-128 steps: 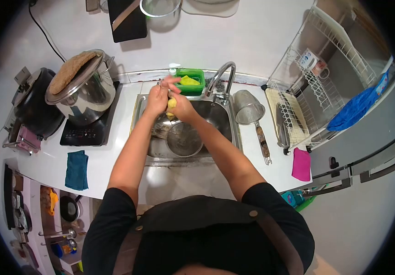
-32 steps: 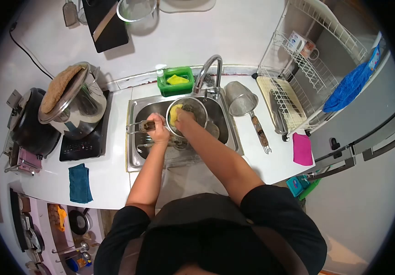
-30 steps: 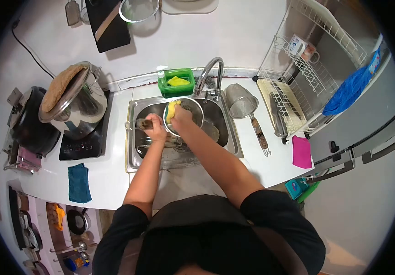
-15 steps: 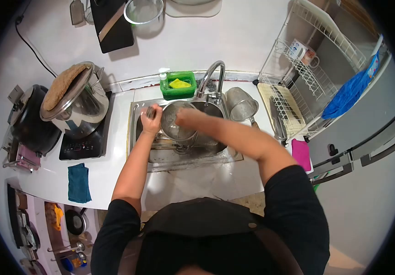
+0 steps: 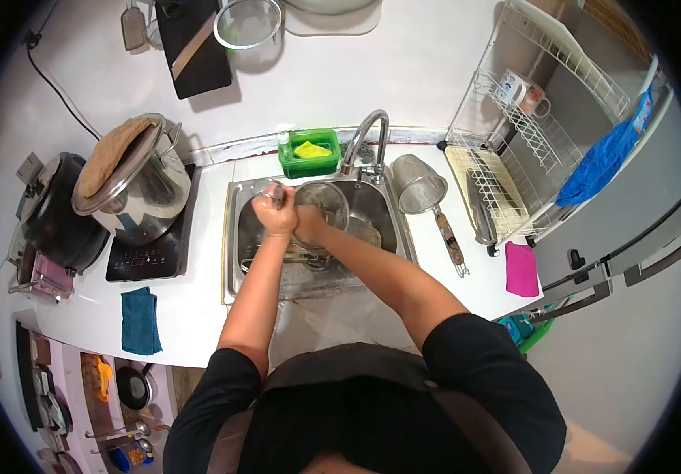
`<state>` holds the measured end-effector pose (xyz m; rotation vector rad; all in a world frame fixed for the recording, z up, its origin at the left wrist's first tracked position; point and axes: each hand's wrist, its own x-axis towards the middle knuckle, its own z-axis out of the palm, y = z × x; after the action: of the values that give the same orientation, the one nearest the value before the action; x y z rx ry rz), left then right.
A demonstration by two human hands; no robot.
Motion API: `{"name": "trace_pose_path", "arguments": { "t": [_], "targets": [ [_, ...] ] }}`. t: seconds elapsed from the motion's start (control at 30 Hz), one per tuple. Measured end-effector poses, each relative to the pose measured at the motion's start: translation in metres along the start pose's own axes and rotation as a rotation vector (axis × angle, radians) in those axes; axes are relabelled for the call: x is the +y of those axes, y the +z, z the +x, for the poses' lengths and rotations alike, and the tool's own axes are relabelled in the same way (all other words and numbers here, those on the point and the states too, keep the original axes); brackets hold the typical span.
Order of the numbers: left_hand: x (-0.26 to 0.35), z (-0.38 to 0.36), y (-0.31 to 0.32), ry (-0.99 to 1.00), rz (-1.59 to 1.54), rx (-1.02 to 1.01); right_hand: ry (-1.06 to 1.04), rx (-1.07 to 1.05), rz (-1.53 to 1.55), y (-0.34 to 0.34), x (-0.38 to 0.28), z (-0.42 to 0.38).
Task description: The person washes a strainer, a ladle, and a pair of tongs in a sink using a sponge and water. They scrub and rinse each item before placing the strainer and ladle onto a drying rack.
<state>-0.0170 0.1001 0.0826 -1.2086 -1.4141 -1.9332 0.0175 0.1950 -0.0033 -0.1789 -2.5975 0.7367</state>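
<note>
Your left hand [image 5: 274,213] is clenched around the handle of the metal strainer [image 5: 322,205], holding it up over the sink [image 5: 239,237] toward the sink's back edge, just under the faucet [image 5: 369,138]. Your right hand [image 5: 307,229] is pressed against the strainer's near rim; fingers curled, but you can't tell from here whether it grips the rim or something else. Other metalware lies in the sink bottom, too blurred to name. Green caddy [image 5: 309,153] with a yellow sponge inside sits on the counter's back edge, just left of the faucet, a white bottle touching its left side. A second strainer [image 5: 419,186] lies on the counter right of the sink, handle toward the front edge. Dish rack [image 5: 506,182] fills the counter's right end, pink cloth [image 5: 521,268] at its front right corner. Left side: a steel pot [image 5: 139,178] with tilted lid on the induction hob [image 5: 147,257], teal cloth [image 5: 140,320] near the front edge. A mug in the rack has print, not readable; no other legible writing.
</note>
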Motion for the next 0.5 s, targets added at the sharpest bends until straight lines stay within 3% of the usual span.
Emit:
{"name": "trace_pose_path", "arguments": {
  "t": [0.07, 0.1, 0.13, 0.2, 0.23, 0.3, 0.33, 0.4, 0.43, 0.5],
  "targets": [
    [-0.003, -0.002, -0.011, -0.318, -0.104, 0.16, -0.057, -0.327, 0.23, -0.048, -0.024, 0.0],
    [-0.013, 0.0, -0.019, -0.264, -0.116, 0.23, -0.103, -0.346, 0.227, -0.061, -0.022, 0.005],
    [-0.04, -0.006, -0.035, -0.333, -0.018, 0.25, -0.11, -0.349, 0.228, -0.08, -0.031, 0.005],
    [-0.039, 0.008, -0.044, -0.439, 0.038, 0.435, 0.0, -0.079, 0.33, -0.122, -0.06, 0.002],
    [-0.036, 0.014, -0.045, -0.441, 0.042, 0.429, 0.005, -0.078, 0.337, -0.124, -0.069, 0.0],
    [-0.031, 0.027, -0.043, -0.703, -0.14, 0.785, -0.139, 0.308, 0.19, -0.121, -0.086, -0.009],
    [-0.022, 0.03, -0.038, -0.704, -0.142, 0.78, -0.136, 0.312, 0.189, -0.109, -0.089, -0.011],
    [-0.008, 0.029, -0.026, -1.155, -0.253, 0.973, -0.42, 0.44, -0.124, -0.085, -0.097, -0.017],
    [-0.015, 0.024, -0.024, -1.264, -0.387, 0.976, -0.469, 0.4, -0.349, -0.081, -0.098, -0.025],
    [-0.011, 0.013, -0.023, -1.279, -0.424, 0.963, -0.485, 0.441, -0.335, -0.081, -0.09, -0.021]
  ]
}}
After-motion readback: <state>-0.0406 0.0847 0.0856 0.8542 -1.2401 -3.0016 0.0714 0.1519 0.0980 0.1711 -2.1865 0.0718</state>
